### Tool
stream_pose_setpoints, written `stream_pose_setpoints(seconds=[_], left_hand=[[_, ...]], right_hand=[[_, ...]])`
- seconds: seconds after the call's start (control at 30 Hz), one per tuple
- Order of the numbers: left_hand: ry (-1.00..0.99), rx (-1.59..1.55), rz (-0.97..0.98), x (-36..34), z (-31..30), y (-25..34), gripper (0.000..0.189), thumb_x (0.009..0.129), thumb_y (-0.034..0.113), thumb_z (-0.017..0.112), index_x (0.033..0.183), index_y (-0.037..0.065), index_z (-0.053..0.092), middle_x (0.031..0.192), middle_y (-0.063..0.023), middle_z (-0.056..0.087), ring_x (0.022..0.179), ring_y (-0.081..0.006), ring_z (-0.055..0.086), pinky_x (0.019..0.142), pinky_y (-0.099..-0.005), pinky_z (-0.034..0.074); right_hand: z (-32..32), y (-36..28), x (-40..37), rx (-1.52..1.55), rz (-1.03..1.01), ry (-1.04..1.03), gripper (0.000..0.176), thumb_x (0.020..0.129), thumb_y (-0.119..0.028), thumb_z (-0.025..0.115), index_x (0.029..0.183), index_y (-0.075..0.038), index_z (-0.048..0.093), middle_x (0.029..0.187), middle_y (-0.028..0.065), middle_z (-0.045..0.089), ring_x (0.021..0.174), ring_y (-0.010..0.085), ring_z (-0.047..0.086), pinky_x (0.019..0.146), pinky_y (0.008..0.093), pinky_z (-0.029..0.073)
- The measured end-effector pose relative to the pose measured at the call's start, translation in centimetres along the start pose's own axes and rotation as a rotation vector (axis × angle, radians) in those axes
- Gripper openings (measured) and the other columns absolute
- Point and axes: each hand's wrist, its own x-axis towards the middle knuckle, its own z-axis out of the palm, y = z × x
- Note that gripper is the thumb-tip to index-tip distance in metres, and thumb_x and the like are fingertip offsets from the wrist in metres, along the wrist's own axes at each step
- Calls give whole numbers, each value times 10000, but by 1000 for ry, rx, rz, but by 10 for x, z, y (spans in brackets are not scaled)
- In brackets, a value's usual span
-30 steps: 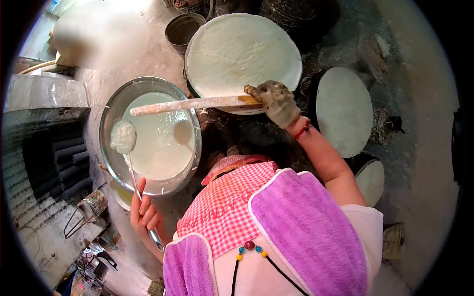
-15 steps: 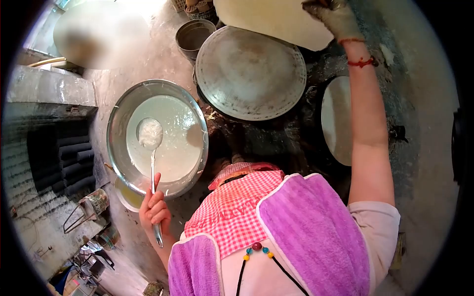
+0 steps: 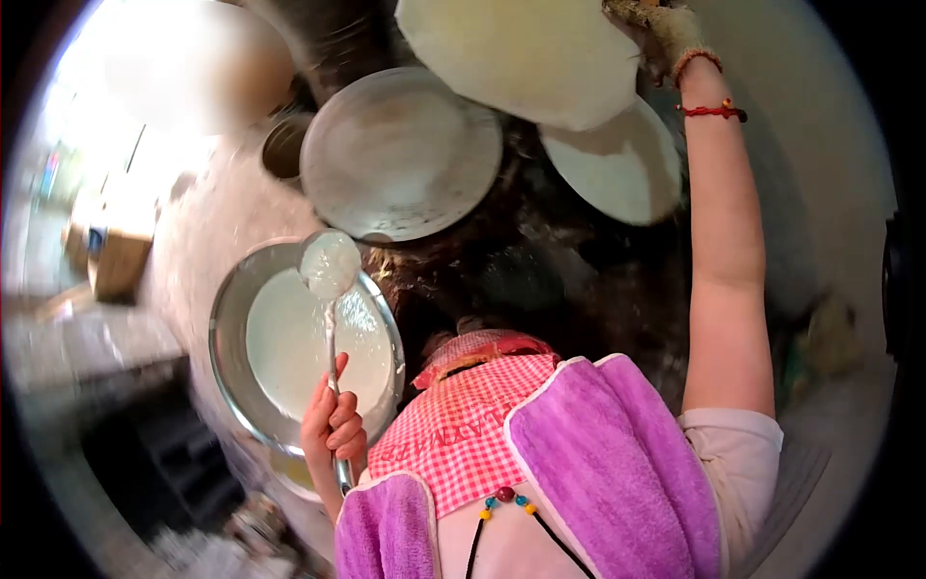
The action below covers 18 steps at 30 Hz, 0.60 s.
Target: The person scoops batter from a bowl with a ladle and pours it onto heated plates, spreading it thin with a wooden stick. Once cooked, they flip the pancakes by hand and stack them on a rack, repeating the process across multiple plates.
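My left hand [image 3: 333, 425] is wrapped around the handle of a metal ladle [image 3: 331, 343]. White batter [image 3: 331, 262] fills the ladle's bowl, which hangs above the far rim of a steel basin [image 3: 227, 372] with more batter inside. At the top right, my right hand [image 3: 666, 34], in a soiled work glove, grips the edge of a large, thin, pale flatbread [image 3: 521, 63]. This sheet hangs over part of a bare round griddle [image 3: 400, 159] and part of a second griddle [image 3: 617, 169] covered in a white layer. The glove's fingertips are partly out of frame.
A dark bucket [image 3: 286, 147] stands left of the bare griddle. Under the basin, another container [image 3: 294, 473] shows in part. A cardboard box [image 3: 121, 262] lies at the left, and a blurred round shape [image 3: 193, 68] appears at the upper left.
The ladle has moved from over the middle of the basin to its far rim, toward the bare griddle. My right hand still holds the flatbread. The view has turned, shifting the surroundings.
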Motion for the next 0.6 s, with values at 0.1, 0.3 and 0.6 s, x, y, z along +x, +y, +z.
stream_pose_setpoints(seconds=[0.1, 0.3, 0.6], left_hand=[[-151, -13, -304, 27, -24, 13, 478, 996, 121, 347, 1451, 81, 208, 645, 7, 285, 399, -51, 268, 324, -205, 278], [-121, 220, -669, 28, 2, -14, 476, 1005, 136, 324, 1458, 79, 192, 673, 9, 305, 424, -60, 291, 338, -208, 287], [-195, 418, -1162, 4, 63, -99, 496, 1018, 185, 298, 1476, 89, 132, 681, -6, 330, 425, -70, 307, 347, -222, 311]], right_hand=[[-119, 16, -51, -108, 97, 286, 258, 753, -11, 689, 999, -64, 632, 642, 20, 564, 464, 176, 499, 411, 344, 418], [-342, -47, -281, -268, 265, 863, 178, 781, -253, 722, 811, -112, 617, 544, 20, 497, 399, 197, 431, 370, 393, 306], [-440, -197, -771, 59, 166, 1430, 288, 786, -362, 679, 600, -187, 545, 474, 8, 440, 371, 182, 371, 365, 335, 293]])
